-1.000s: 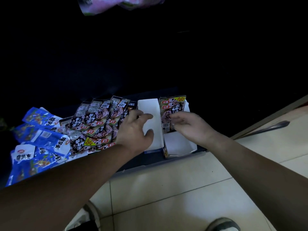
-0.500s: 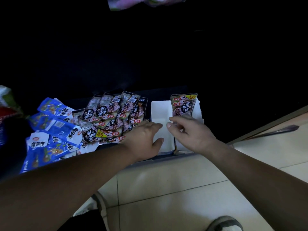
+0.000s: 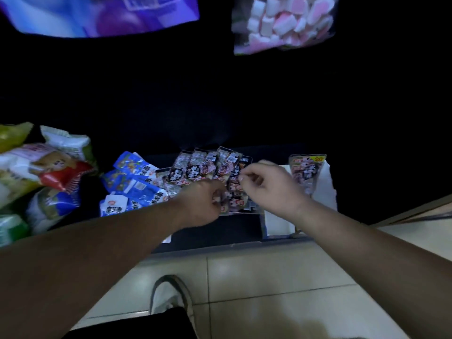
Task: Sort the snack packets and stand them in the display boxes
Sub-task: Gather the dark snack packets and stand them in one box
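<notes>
Gripping dark packets point(image 3: 193, 170) at near end: left hand point(image 3: 204, 204) | right hand point(image 3: 266, 187) pinches their right edge

Dark packets point(image 3: 195, 170), black with red-and-white labels: fanned, overlapping, loose pile at centre of frame. Blue packets point(image 3: 132, 187): heaped flat just left of dark pile, touching it. White display box point(image 3: 329, 192): centre right, open top. Single packet point(image 3: 305, 172), yellow corner, stands upright inside box, far end.
</notes>
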Tool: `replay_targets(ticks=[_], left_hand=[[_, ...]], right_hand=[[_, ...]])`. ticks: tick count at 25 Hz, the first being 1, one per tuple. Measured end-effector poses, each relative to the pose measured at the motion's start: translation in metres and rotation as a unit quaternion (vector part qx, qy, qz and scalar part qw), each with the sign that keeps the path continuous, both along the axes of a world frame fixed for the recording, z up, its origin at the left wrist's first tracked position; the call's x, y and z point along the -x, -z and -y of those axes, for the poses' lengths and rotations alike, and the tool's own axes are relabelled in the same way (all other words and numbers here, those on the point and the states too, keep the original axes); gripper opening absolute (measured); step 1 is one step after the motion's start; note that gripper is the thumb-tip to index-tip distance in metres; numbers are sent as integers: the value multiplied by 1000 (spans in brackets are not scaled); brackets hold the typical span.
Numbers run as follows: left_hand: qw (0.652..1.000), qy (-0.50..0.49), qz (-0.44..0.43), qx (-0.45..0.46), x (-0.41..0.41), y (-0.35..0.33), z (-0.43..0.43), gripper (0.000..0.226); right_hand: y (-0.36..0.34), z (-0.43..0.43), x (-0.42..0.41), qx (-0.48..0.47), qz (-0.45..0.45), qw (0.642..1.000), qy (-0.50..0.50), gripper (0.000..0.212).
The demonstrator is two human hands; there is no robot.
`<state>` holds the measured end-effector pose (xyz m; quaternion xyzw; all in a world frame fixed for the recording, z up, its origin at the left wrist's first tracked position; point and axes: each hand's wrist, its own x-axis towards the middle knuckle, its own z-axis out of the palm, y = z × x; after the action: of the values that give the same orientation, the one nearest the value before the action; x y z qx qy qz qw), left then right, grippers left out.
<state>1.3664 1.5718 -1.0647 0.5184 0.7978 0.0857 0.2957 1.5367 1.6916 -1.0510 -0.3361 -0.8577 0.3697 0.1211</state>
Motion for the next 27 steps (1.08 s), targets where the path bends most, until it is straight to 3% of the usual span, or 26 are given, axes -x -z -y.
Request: replay_targets(ticks=[2,4,6,8,10,14,16,21,25,27], left_hand=[[996,-26,4,84,33,-1,11,53],[988,-64,26,135,63,11,17,57],[987,-111,11,119,86,30,12,53],[985,-119,-77,98,108,56,-1,55],[980,-123,-113,107,122,77,-19,65],[978,-143,-46,144,137,115,-33,79],[979,-125,-68,146,132,132,-27,85],[988,-115,-92,42,111,137,-13,77],[994,-66,-78,-50,95,135,-9,73],[992,-96,-31,-71,86,128,-13,73]], right_hand=[[22,22,36,62,9,998,11,37],[49,31,68,136,63,987,62,56],[68,27,96,195,65,965,161,68],[83,18,111,187,94,951,226,74],[95,16,107,171,126,951,223,74],[110,7,89,200,185,949,156,84],[112,1,92,218,188,946,149,87],[115,-10,98,276,177,932,155,86],[133,-11,98,174,233,949,119,90],[139,-9,94,138,235,956,105,93]])
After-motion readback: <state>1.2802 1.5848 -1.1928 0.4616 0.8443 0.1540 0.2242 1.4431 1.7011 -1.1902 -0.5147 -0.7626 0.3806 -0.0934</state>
